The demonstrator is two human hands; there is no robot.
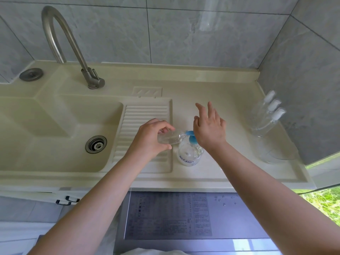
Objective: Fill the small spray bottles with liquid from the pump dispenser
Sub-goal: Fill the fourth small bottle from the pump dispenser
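**Bottle tipped to the spout, palm on the pump**

The small spray bottle [170, 138], uncapped and clear, lies almost on its side in the air, its open neck touching the blue spout of the pump dispenser [190, 152]. Tilting it this way lines the mouth up with the nozzle, so the liquid should go in rather than drip onto the surface [211, 92].

The left hand [152, 137] has its grip closed round the bottle's body, thumb and fingers curled on it, steadying it just above the ribbed drainboard [145, 115]. The right hand [208, 127] rests its palm on the pump head with fingers spread and straight, grasping nothing, probably to press down.

Three more spray bottles [266, 115] stand by the right wall, well apart, out of the way. The sink [60, 129] lies to the left.
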